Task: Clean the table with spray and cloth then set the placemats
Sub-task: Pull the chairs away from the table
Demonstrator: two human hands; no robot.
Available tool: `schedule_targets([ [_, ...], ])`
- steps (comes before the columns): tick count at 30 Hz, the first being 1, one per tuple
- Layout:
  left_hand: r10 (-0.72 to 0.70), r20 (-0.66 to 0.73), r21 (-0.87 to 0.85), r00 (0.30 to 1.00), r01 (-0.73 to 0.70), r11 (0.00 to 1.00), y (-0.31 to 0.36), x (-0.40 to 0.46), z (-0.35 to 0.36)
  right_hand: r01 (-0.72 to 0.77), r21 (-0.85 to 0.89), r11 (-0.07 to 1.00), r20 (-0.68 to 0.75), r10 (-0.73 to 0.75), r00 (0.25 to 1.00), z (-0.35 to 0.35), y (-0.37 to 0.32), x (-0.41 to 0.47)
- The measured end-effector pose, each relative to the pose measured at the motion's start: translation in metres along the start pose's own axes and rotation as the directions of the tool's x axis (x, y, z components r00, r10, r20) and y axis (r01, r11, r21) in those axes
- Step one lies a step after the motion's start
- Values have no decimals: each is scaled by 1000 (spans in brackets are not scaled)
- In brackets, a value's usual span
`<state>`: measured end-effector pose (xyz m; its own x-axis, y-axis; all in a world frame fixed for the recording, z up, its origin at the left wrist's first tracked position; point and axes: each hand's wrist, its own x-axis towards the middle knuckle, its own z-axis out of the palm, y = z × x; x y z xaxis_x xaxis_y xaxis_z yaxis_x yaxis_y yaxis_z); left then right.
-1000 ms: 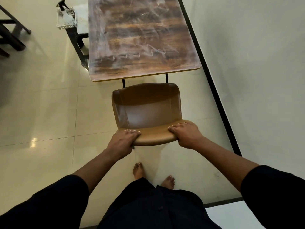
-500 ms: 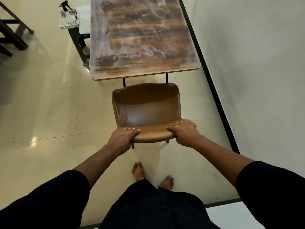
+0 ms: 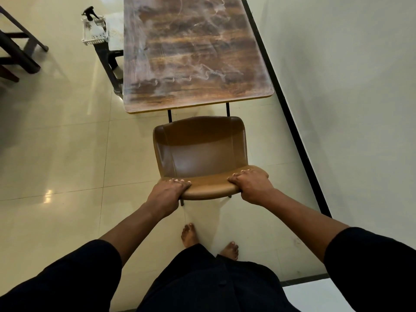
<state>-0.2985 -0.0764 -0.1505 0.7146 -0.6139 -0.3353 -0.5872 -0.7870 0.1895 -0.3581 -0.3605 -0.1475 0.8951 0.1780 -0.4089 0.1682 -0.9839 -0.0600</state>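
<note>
A: What takes up most of the view?

B: The pale tiled floor (image 3: pixel 56 154), with a light wall (image 3: pixel 349 86) running along the right behind a dark skirting strip. On the floor stands the long wooden bench (image 3: pixel 193 52), stretching away from near to far; its brown top is covered in whitish smeary streaks.

A: And in front of it?

B: A brown padded chair (image 3: pixel 200 154), set just beyond the near end of the bench, seat toward the bench and backrest toward the person. Two thin black bench legs show between the bench edge and the seat.

A: What are the hands doing?

B: The left hand (image 3: pixel 167 192) grips the left end of the backrest's top edge, fingers curled over it. The right hand (image 3: pixel 251 184) grips the right end the same way. Both arms reach out from dark sleeves, and two bare feet stand on the floor behind the chair.

A: Any cleaning gear?

B: A small white basket (image 3: pixel 94 32) sits on a dark stool at the far left of the bench, just beside its edge, with the black trigger of a spray bottle (image 3: pixel 89 12) sticking out. More dark furniture shows at the far left edge.
</note>
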Motion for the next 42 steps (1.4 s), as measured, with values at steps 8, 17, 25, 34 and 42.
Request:
schedule_targets([
  [8, 34, 30, 17, 999, -35, 999, -1, 3, -3, 13, 0, 1000, -1, -13, 1000, -3, 3, -1],
  [17, 147, 324, -291, 934, -49, 955, 5, 28, -41, -13, 247, 969, 209, -40, 977, -35, 12, 4],
  [25, 169, 24, -462, 985, -139, 876, 46, 71, -90, -168, 667, 726, -55, 274, 960, -74, 29, -17],
  [34, 186, -180, -631, 966, -259, 731, 148, 142, -122, -147, 796, 587, -247, 536, 807, -84, 127, -57],
  [42, 41, -245, -723, 969, -211, 658, 262, 222, -138, -37, 848, 529, -302, 539, 786, -111, 285, -81],
])
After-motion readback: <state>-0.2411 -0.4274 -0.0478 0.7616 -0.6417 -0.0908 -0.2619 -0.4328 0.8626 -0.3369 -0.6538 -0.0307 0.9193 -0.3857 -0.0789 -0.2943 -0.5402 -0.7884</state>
